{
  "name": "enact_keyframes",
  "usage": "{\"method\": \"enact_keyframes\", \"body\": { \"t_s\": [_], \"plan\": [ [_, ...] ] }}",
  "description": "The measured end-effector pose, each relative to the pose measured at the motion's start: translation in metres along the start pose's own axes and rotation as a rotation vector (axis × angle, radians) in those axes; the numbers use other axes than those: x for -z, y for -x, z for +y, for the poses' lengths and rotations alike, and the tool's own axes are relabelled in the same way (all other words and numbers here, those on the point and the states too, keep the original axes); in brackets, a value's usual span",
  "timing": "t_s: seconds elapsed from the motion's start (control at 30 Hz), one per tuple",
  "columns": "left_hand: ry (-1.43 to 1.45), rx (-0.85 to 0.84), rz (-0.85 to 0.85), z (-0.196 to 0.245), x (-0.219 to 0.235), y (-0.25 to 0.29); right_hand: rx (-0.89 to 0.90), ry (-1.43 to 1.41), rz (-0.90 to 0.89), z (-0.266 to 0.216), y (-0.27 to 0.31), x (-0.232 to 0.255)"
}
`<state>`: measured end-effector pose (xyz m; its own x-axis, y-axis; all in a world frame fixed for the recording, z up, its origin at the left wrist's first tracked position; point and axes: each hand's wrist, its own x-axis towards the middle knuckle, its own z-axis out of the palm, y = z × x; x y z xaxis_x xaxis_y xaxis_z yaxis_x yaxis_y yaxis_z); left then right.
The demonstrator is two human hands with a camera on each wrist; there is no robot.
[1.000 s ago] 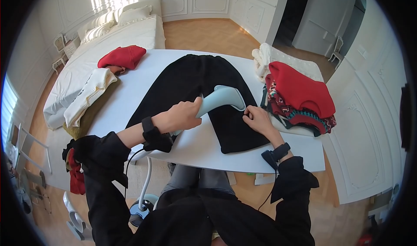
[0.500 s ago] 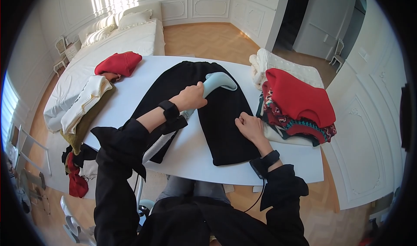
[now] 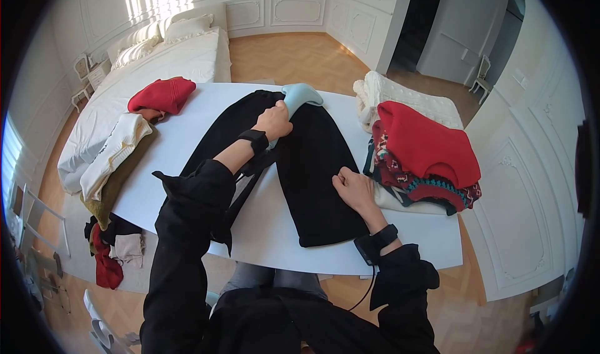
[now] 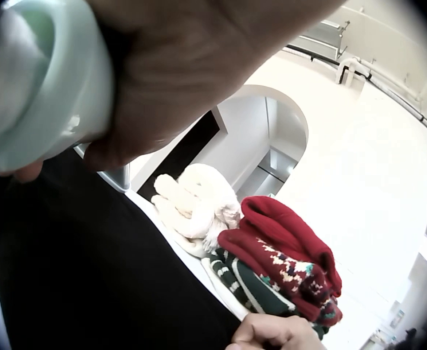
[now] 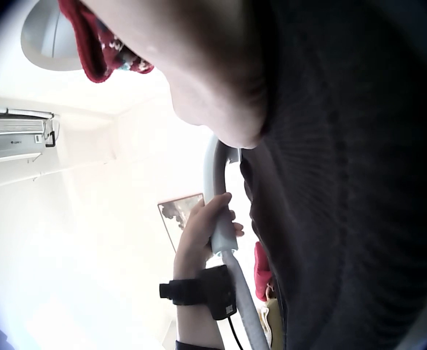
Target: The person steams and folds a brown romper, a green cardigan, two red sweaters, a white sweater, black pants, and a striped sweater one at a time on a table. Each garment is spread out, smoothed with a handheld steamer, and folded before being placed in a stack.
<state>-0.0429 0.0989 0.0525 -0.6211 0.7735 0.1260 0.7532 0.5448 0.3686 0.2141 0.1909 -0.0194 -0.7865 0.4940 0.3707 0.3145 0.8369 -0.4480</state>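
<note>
Black trousers (image 3: 294,160) spread flat on white table (image 3: 187,135), waistband far. Steaming in hand, near the waistband; next likely calls for drawing back down the leg. Left hand (image 3: 274,120) curled round pale blue garment steamer (image 3: 299,95); right hand (image 3: 353,188), fingers loosely bent, pressing the near leg. No readable brand or writing.
</note>
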Motion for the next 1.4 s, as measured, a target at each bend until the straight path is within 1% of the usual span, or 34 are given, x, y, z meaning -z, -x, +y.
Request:
{"method": "enact_keyframes", "body": {
  "t_s": [0.03, 0.17, 0.47, 0.57, 0.63, 0.67, 0.73, 0.8, 0.87, 0.9, 0.93, 0.97, 1.0, 1.03, 1.07, 1.13, 1.17, 1.33, 1.4],
  "plan": [
    [0.005, 0.018, 0.025, -0.001, 0.0, -0.002, -0.008, 0.006, 0.0, 0.0, 0.0, 0.0],
    [0.0, 0.016, 0.032, -0.005, 0.003, -0.001, -0.04, 0.023, 0.0, -0.002, -0.001, 0.003],
    [-0.036, -0.012, -0.07, -0.009, 0.029, 0.036, -0.061, 0.004, 0.017, 0.0, 0.0, 0.001],
    [-0.034, -0.043, -0.104, -0.017, 0.03, 0.054, -0.083, -0.015, 0.011, 0.004, 0.0, -0.001],
    [-0.09, -0.118, -0.119, -0.025, 0.028, 0.067, -0.092, -0.024, 0.02, 0.004, -0.001, -0.001],
    [-0.09, -0.121, -0.125, -0.021, 0.032, 0.078, -0.128, -0.061, 0.013, 0.004, -0.002, 0.0],
    [-0.023, -0.087, -0.206, -0.012, 0.044, 0.103, -0.17, -0.096, 0.008, 0.007, -0.003, 0.0],
    [-0.014, -0.102, -0.221, -0.012, 0.049, 0.119, -0.134, -0.217, 0.125, 0.015, -0.004, -0.007],
    [0.018, -0.129, -0.27, -0.01, 0.052, 0.133, -0.169, -0.264, 0.111, 0.019, -0.005, -0.008],
    [0.033, -0.136, -0.284, -0.009, 0.054, 0.141, -0.173, -0.321, 0.151, 0.026, -0.007, -0.013],
    [0.035, -0.136, -0.289, -0.009, 0.055, 0.149, -0.177, -0.377, 0.19, 0.023, -0.008, -0.012],
    [0.029, -0.16, -0.289, -0.01, 0.055, 0.156, -0.235, -0.47, 0.137, 0.02, -0.006, -0.006],
    [0.023, -0.185, -0.289, -0.01, 0.056, 0.163, -0.24, -0.469, 0.135, 0.018, -0.006, -0.005],
    [0.057, -0.159, -0.329, -0.008, 0.06, 0.171, -0.239, -0.534, 0.155, 0.018, -0.005, -0.004],
    [0.059, -0.161, -0.333, -0.011, 0.059, 0.178, -0.236, -0.599, 0.176, 0.018, -0.005, -0.004],
    [0.001, -0.313, -0.29, -0.017, 0.06, 0.192, -0.238, -0.65, 0.2, 0.019, -0.006, -0.005],
    [0.002, -0.293, -0.311, -0.014, 0.063, 0.2, -0.235, -0.704, 0.223, 0.02, -0.006, -0.006],
    [-0.017, -0.344, -0.34, -0.013, 0.071, 0.23, -0.241, -0.756, 0.22, 0.024, -0.007, -0.006],
    [-0.006, -0.331, -0.429, -0.011, 0.076, 0.238, -0.238, -0.77, 0.216, 0.025, -0.007, -0.006]
  ]
}}
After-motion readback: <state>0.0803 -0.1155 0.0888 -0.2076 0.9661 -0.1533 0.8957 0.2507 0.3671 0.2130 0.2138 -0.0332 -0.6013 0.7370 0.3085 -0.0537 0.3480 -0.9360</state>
